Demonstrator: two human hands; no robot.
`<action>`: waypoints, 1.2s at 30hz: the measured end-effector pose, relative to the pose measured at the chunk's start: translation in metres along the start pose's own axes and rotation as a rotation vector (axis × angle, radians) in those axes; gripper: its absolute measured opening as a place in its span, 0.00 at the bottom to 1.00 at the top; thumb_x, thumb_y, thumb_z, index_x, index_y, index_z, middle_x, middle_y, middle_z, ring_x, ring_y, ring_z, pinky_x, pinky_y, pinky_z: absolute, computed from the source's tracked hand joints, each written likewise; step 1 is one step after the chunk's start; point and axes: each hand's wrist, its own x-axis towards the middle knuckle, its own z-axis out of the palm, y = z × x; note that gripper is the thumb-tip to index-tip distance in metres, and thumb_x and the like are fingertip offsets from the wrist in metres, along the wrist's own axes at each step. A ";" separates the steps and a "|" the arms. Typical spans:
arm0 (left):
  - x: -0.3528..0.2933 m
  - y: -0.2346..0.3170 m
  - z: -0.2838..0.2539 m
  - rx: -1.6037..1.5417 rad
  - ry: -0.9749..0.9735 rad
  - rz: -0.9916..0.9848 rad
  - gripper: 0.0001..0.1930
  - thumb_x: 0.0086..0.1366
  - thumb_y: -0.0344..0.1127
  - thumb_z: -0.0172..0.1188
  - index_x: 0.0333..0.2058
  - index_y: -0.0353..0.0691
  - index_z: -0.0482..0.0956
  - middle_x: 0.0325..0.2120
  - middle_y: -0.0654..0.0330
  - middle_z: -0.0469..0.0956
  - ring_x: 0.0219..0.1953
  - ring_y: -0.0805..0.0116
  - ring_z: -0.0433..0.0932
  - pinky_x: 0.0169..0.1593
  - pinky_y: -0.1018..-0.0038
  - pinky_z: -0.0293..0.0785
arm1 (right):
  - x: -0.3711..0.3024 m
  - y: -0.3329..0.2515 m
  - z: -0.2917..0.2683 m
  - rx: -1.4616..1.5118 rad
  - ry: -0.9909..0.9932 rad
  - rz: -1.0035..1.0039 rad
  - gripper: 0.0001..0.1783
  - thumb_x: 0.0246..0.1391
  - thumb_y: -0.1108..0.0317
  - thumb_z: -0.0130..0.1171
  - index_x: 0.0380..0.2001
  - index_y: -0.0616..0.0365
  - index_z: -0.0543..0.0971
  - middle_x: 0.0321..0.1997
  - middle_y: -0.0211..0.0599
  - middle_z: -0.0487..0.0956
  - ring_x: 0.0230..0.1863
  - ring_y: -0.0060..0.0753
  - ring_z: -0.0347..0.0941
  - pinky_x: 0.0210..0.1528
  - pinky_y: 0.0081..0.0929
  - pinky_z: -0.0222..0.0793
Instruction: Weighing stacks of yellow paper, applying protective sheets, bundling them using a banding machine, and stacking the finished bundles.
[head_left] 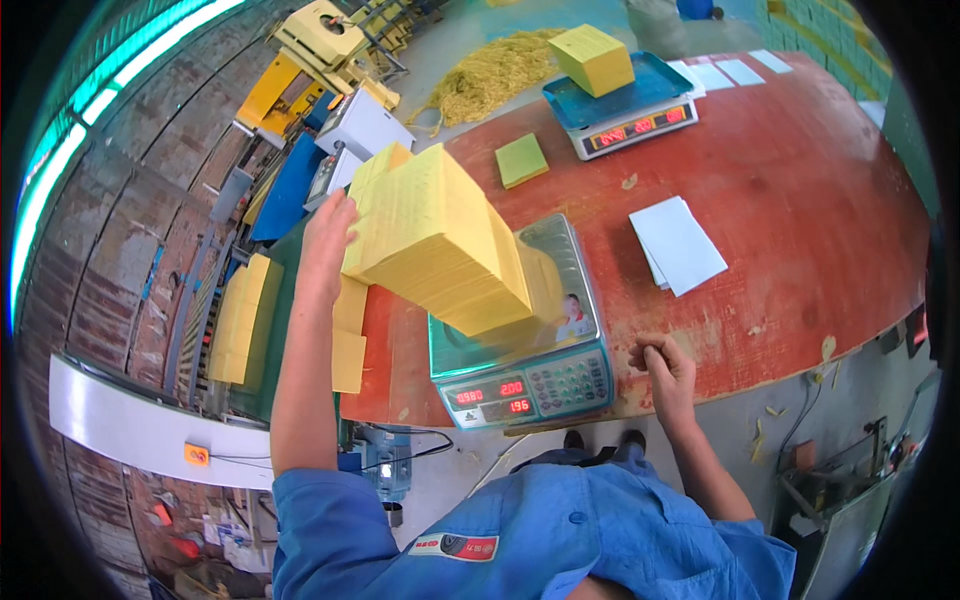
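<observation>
A tall block of yellow paper sheets (440, 235) stands over the steel pan of a digital scale (520, 385) at the table's near edge, and its top looms close to me. My left hand (328, 245) reaches along the block's left side, fingers stretched out beside smaller yellow paper stacks (348, 345). Whether its fingertips press on the paper is hard to see. My right hand (668, 370) hovers to the right of the scale by the table edge, fingers curled, nothing visible in them. Red digits glow on the scale's display.
Behind, a second scale (635, 130) with a blue tray bears another yellow block (595, 60). White sheets (678, 245) and a small yellow pile (521, 160) lie on the red table (800, 190). At left runs a green conveyor belt (268, 360) carrying yellow stacks. Yellow scraps (495, 75) heap on the floor.
</observation>
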 end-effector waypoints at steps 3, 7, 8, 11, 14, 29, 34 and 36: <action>-0.006 -0.045 -0.017 -0.195 -0.114 -0.183 0.22 0.67 0.46 0.59 0.52 0.35 0.76 0.47 0.59 0.80 0.49 0.70 0.77 0.53 0.66 0.72 | 0.036 -0.051 0.035 0.029 -0.118 -0.068 0.09 0.64 0.75 0.49 0.39 0.68 0.78 0.33 0.33 0.79 0.35 0.20 0.75 0.38 0.20 0.72; -0.024 -0.062 -0.003 -0.581 -0.069 -0.184 0.16 0.64 0.43 0.63 0.43 0.36 0.81 0.38 0.60 0.82 0.40 0.70 0.78 0.44 0.69 0.75 | 0.086 -0.123 0.097 -0.144 -0.374 -0.182 0.11 0.65 0.66 0.51 0.37 0.63 0.78 0.29 0.32 0.79 0.29 0.21 0.74 0.34 0.21 0.71; -0.026 -0.064 0.001 -0.605 -0.041 -0.175 0.16 0.64 0.43 0.63 0.43 0.36 0.81 0.38 0.60 0.82 0.40 0.70 0.78 0.44 0.69 0.75 | 0.098 -0.136 0.113 -0.153 -0.431 -0.168 0.13 0.65 0.63 0.51 0.35 0.62 0.78 0.28 0.31 0.78 0.28 0.21 0.74 0.33 0.21 0.71; -0.030 -0.062 0.015 -0.704 -0.069 -0.143 0.13 0.64 0.41 0.63 0.40 0.38 0.82 0.33 0.63 0.82 0.37 0.73 0.79 0.41 0.73 0.74 | 0.133 -0.159 0.154 -0.202 -0.499 -0.050 0.17 0.66 0.55 0.52 0.33 0.58 0.77 0.26 0.30 0.77 0.25 0.22 0.74 0.30 0.21 0.70; -0.033 -0.064 0.019 -0.738 -0.131 -0.121 0.11 0.65 0.40 0.62 0.40 0.39 0.81 0.33 0.64 0.82 0.35 0.75 0.78 0.41 0.73 0.75 | 0.158 -0.162 0.181 -0.291 -0.501 0.015 0.19 0.65 0.50 0.53 0.33 0.56 0.77 0.25 0.29 0.77 0.24 0.22 0.74 0.27 0.20 0.68; -0.032 -0.086 0.019 -0.892 -0.224 -0.014 0.11 0.66 0.39 0.61 0.40 0.39 0.79 0.34 0.66 0.79 0.37 0.79 0.74 0.38 0.76 0.70 | 0.143 -0.180 0.234 -0.559 -0.276 -0.110 0.12 0.60 0.63 0.59 0.25 0.56 0.77 0.20 0.25 0.73 0.20 0.15 0.65 0.21 0.17 0.59; -0.029 -0.090 0.021 -0.927 -0.273 -0.060 0.11 0.66 0.39 0.60 0.42 0.39 0.79 0.35 0.65 0.79 0.39 0.79 0.75 0.40 0.77 0.70 | 0.143 -0.185 0.230 -0.550 -0.229 -0.154 0.12 0.60 0.65 0.60 0.24 0.56 0.76 0.20 0.25 0.72 0.20 0.15 0.64 0.22 0.18 0.59; -0.032 -0.100 0.019 -0.910 -0.179 -0.037 0.11 0.66 0.37 0.59 0.44 0.39 0.79 0.37 0.64 0.79 0.39 0.78 0.76 0.41 0.77 0.71 | 0.142 -0.192 0.225 -0.570 -0.208 -0.244 0.10 0.59 0.66 0.60 0.25 0.58 0.77 0.20 0.25 0.73 0.19 0.16 0.65 0.21 0.19 0.59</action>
